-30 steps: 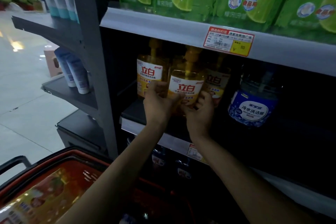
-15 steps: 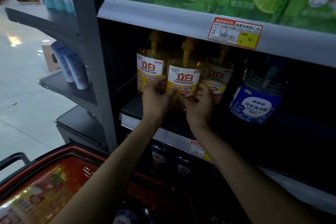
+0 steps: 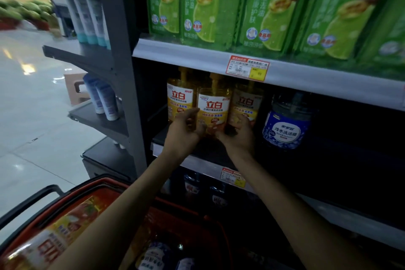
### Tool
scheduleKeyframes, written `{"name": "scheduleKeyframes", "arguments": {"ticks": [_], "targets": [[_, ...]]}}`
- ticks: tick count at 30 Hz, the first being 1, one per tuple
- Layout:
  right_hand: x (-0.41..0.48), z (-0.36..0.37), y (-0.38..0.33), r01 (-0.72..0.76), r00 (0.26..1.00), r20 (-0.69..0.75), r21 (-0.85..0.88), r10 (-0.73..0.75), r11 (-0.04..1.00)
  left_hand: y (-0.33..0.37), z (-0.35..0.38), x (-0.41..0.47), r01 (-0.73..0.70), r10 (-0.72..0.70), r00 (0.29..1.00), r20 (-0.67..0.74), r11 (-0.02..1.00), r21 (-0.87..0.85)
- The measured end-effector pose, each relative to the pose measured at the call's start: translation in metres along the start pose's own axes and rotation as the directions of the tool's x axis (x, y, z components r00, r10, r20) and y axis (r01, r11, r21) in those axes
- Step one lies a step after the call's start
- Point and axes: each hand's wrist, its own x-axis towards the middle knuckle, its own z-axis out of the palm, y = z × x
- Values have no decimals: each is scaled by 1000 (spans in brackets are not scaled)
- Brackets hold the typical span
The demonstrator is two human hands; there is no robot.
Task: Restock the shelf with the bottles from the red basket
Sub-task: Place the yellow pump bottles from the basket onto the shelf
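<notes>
In the middle of the frame I see the middle yellow bottle (image 3: 213, 112) standing upright on the dark shelf (image 3: 197, 161), caught between my two hands. The left hand (image 3: 183, 132) curls round its lower left side, thumb up against the label. The right hand (image 3: 237, 136) cups its lower right side, fingers bent round it. A second yellow bottle (image 3: 179, 101) stands just beside it to the left and a third (image 3: 246, 103) to the right. A blue bottle (image 3: 287, 123) is further right. The red basket (image 3: 103, 182) sits at lower left, under my forearms, with more bottles (image 3: 153, 256) lying inside.
</notes>
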Motion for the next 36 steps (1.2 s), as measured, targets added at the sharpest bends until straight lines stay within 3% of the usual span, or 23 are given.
{"name": "scheduleKeyframes", "arguments": {"ticks": [4, 9, 15, 24, 28, 31, 36], "targets": [[-21, -27, -8, 114, 991, 83, -180, -101, 977, 22, -16, -21, -39, 25, 997, 73, 980, 195], [-49, -51, -16, 228, 954, 268, -348, -136, 910, 47, -39, -53, -121, 62, 988, 139, 876, 466], [-81, -65, -37, 281, 873, 482, -366, -77, 887, 47, -67, -97, -156, 13, 974, 225, 758, 633], [-149, -50, -55, 489, 677, 728, -555, 108, 674, 13, -133, -183, -177, -151, 941, 302, 539, 823], [-179, -39, -41, 610, 560, 816, -524, 144, 595, -6, -155, -221, -130, -191, 945, 264, 522, 843], [-192, -27, -27, 680, 478, 854, -506, 203, 531, -18, -167, -244, -121, -315, 908, 276, 433, 893], [-203, -2, -12, 791, 394, 886, -462, 243, 400, -43, -169, -259, -115, -432, 859, 275, 359, 926]]}}
